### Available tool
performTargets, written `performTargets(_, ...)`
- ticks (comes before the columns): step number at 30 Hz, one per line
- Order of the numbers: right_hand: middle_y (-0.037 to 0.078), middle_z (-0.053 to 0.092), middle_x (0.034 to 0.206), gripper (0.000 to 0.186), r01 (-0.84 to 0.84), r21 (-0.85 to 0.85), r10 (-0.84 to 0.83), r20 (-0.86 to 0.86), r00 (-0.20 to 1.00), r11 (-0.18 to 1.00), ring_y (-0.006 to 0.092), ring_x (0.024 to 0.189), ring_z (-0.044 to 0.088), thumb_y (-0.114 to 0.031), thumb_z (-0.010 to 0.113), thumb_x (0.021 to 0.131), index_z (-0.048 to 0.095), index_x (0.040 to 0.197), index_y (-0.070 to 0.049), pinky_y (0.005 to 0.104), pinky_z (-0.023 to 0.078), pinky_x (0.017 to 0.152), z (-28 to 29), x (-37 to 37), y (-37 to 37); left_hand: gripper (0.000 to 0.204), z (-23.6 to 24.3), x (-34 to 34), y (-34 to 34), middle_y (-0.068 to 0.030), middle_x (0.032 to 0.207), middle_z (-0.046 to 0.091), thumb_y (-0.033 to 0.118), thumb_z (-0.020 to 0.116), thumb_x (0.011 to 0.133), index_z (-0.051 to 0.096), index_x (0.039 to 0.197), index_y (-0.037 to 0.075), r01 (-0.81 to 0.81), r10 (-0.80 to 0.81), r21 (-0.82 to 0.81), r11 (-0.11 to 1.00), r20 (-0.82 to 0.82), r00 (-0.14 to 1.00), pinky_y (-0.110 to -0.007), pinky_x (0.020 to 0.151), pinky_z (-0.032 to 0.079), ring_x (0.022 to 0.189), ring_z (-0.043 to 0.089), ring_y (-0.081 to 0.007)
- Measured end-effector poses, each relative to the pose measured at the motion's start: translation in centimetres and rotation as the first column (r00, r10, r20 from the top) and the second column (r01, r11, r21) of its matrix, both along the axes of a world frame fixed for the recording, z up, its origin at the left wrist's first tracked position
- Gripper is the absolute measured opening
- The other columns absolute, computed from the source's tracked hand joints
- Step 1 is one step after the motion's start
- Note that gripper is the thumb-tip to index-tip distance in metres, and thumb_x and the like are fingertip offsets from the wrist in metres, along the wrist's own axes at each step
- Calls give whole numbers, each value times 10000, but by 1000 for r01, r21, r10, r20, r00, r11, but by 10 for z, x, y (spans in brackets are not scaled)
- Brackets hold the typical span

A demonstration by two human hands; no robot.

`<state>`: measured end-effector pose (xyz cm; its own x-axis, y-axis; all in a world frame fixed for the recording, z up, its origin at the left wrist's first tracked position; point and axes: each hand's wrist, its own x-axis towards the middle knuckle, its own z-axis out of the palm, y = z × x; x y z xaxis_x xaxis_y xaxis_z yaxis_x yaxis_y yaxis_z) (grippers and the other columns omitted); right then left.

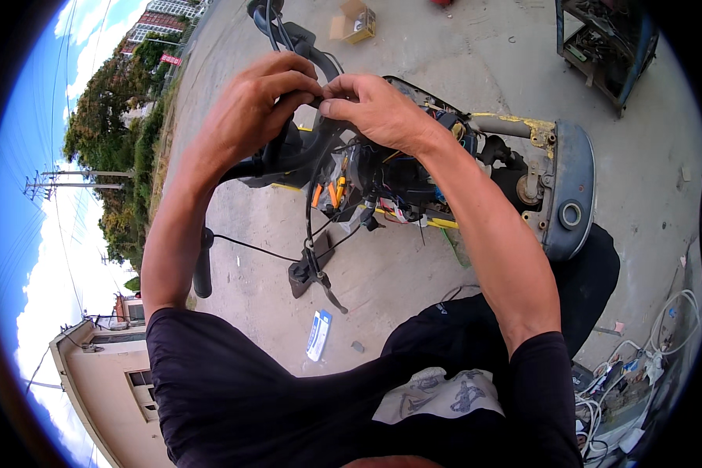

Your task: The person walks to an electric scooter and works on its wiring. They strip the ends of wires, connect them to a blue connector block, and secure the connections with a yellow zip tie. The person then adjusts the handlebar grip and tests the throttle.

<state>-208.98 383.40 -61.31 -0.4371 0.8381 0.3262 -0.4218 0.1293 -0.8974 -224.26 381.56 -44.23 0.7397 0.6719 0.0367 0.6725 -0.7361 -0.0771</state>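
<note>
A partly stripped scooter [532, 175] stands in front of me, its wiring and frame exposed. My left hand [269, 97] is above its black handlebar [313, 148], fingers bent and pinched together. My right hand [378, 109] meets it there, thumb and forefinger closed at the same spot. Between the fingertips is something small and dark; its kind is hidden. Below hangs a loose brake lever [331, 296] on black cables. Several orange- and yellow-handled tools [335, 191] lie amid the scooter's front parts. A black handlebar grip [202, 269] shows beside my left forearm.
An open cardboard box [355, 23] sits on the ground beyond the handlebar. At the far right stands a metal cart [600, 54] filled with parts. A blue-and-white package [317, 335] lies nearer me. White cables [675, 312] tangle at the lower right.
</note>
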Motion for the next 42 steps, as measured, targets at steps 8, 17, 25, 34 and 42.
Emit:
performTargets(8, 90, 721, 1015, 401, -5, -60, 6, 14, 1000, 998, 146, 940, 630, -234, 721, 966, 688, 1198, 91, 316, 515, 851, 3, -3, -2, 98, 6, 5, 1, -112, 1066, 658, 59, 700, 921, 735, 1007, 29, -74, 71, -54, 996, -52, 996, -419, 856, 533, 979, 680, -336)
performTargets(17, 60, 711, 986, 338, 42, -55, -42, -13, 999, 998, 114, 878, 608, -198, 711, 967, 677, 1173, 68, 298, 508, 805, -3, -13, -3, 72, -2, 0, 3, -124, 1029, 603, 60, 667, 931, 713, 980, 33, -24, 22, -36, 999, -50, 999, -447, 890, 501, 1028, 620, -345)
performTargets(25, 48, 695, 954, 323, 58, -115, -70, -105, 992, 992, 108, 862, 606, -187, 720, 965, 677, 1175, 55, 293, 501, 789, -2, -16, -7, 66, 0, 3, 8, -139, 1033, 614, 62, 655, 928, 695, 960, 21, -60, 53, -75, 995, -93, 994, -461, 897, 503, 1027, 627, -366)
performTargets(34, 7, 690, 849, 303, 120, -79, -129, -114, 985, 990, 69, 734, 564, -169, 719, 961, 707, 1189, 30, 264, 469, 673, -10, -21, -6, 69, -3, 0, 10, -150, 969, 620, 72, 660, 905, 668, 898, 3, -97, 97, -47, 994, -1, 995, -478, 870, 502, 1007, 628, -380)
performTargets(42, 46, 736, 907, 298, 46, -161, -55, -56, 997, 986, 77, 802, 648, -165, 720, 991, 694, 1203, 42, 251, 500, 704, 7, -8, -14, 74, -5, -2, 17, -165, 947, 632, 72, 669, 878, 660, 879, -1, -69, 68, -34, 997, -31, 997, -498, 840, 510, 967, 647, -404)
